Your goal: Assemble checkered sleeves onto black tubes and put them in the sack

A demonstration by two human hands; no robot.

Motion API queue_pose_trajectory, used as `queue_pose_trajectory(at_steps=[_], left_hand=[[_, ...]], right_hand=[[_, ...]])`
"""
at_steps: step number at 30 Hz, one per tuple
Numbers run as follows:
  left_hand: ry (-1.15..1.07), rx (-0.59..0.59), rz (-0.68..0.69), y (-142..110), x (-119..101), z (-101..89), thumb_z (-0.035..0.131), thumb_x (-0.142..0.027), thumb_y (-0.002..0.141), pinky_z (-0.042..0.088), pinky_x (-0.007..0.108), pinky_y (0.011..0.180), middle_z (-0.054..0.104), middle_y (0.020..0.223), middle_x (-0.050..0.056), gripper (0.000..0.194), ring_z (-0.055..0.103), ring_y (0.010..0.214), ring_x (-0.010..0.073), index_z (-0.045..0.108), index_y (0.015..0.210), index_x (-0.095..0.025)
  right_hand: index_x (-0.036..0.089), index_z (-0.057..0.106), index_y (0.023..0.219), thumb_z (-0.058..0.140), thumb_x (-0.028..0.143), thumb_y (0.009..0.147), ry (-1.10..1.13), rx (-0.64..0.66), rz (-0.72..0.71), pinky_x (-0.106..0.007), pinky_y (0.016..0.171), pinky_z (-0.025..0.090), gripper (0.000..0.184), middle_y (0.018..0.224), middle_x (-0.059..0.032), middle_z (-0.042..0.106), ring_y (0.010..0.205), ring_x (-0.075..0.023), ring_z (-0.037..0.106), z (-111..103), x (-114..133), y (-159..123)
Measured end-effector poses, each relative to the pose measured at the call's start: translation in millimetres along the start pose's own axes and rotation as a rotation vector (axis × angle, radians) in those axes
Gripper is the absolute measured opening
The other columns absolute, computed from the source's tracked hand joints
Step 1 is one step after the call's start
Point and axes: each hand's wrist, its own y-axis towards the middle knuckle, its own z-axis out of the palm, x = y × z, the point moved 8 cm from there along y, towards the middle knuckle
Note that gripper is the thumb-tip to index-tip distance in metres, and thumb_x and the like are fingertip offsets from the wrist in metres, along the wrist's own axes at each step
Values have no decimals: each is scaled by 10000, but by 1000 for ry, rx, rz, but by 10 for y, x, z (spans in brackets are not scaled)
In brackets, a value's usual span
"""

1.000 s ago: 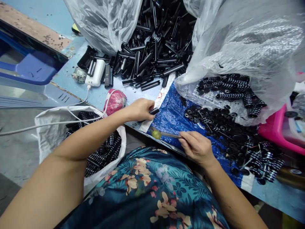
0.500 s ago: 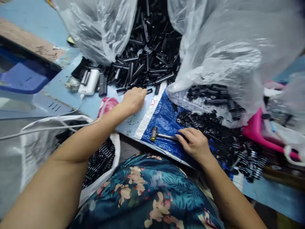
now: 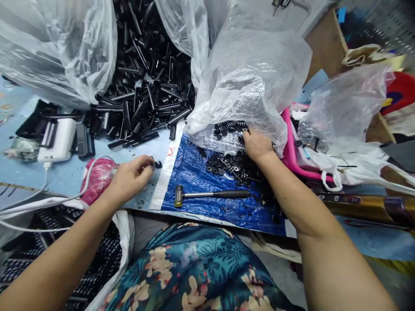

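My left hand hovers over the light-blue table, fingers curled around something small and dark that I cannot make out. My right hand reaches into the mouth of a clear plastic bag, fingers bent among small black ring-shaped parts spilled on a blue tarp. A small hammer with a black grip lies on the tarp between both arms, untouched. Behind my left hand is a heap of black plastic tubes.
A white power bank with its cable and a pink bundle lie at the left. A white sack of striped black parts hangs below the table edge. A pink tray, more plastic bags and a brass-coloured tube lie at the right.
My right hand has let go of the hammer, which now lies on the tarp, and moved up to the bag of ring parts. My left hand has drawn back from the tube heap.
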Motion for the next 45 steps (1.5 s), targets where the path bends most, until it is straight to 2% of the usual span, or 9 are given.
queue_pose_trajectory(at_steps=[5, 11, 15, 21, 27, 33, 39, 42, 45], left_hand=[[-822, 95, -359, -257, 243, 126, 681, -436, 748, 485, 288, 558, 732, 795, 94, 276, 644, 593, 182, 620, 767, -167], [-861, 175, -98, -211, -426, 622, 771, -284, 757, 310, 185, 436, 550, 601, -74, 328, 454, 434, 63, 584, 1016, -212], [-677, 253, 67, -197, -676, 968, 669, -284, 849, 371, 208, 443, 545, 640, -56, 156, 486, 443, 62, 597, 941, -180], [-651, 410, -48, -387, -577, 1137, 565, -257, 886, 278, 196, 385, 620, 677, -55, 115, 430, 374, 50, 503, 964, -201], [-907, 233, -213, -486, -444, 1063, 566, -233, 802, 315, 192, 429, 629, 648, -67, 174, 453, 408, 67, 449, 931, -224], [-774, 232, -75, -547, -604, 1081, 717, -431, 820, 312, 215, 461, 552, 599, -52, 316, 408, 450, 53, 540, 743, -180], [-749, 191, 92, -492, -825, 1148, 850, -340, 682, 446, 256, 708, 653, 775, -4, 288, 552, 723, 120, 688, 819, -145], [-754, 202, 73, -459, -800, 1148, 830, -349, 697, 387, 243, 627, 575, 679, -29, 270, 478, 650, 101, 668, 749, -140], [-761, 246, 13, -481, -729, 1084, 822, -378, 718, 338, 235, 566, 515, 638, -43, 295, 419, 596, 86, 648, 734, -141]], right_hand=[[98, 606, 1211, 415, 243, 1006, 60, -39, -153, -346, 670, 391, 315, 994, -185, 668, 790, -239, 591, -201, 189, -242], [191, 621, 1082, 628, 449, 942, 762, -197, -338, -327, 754, 497, 293, 952, -79, 667, 845, -201, 612, -684, 982, -909], [224, 644, 935, 778, 447, 805, 1290, -117, -130, -319, 772, 502, 291, 904, -16, 657, 838, -175, 608, -625, 1166, -1080], [213, 656, 800, 804, 629, 708, 1921, 15, 366, -251, 556, 407, 451, 705, 34, 571, 589, -102, 465, -219, 1200, -1212], [220, 605, 914, 565, 784, 831, 2344, 182, 617, -226, 502, 430, 572, 711, 37, 551, 539, -86, 487, -133, 1482, -1300], [252, 622, 1102, 581, 714, 876, 2371, 129, 502, -193, 390, 270, 515, 565, 101, 441, 385, -52, 316, -315, 1516, -1316], [214, 675, 1012, 547, 687, 905, 2307, -121, 566, -326, 826, 567, 502, 968, -34, 706, 878, -163, 679, -393, 1562, -1258], [229, 644, 1228, 505, 705, 918, 2036, -186, 327, -454, 1054, 509, 585, 1306, -98, 647, 1242, -261, 611, -481, 1529, -1217], [281, 398, 1522, 730, 703, 758, 1493, -395, -66, -566, 1152, 425, 934, 1622, -120, 342, 1520, -365, 306, -710, 1411, -1282]])
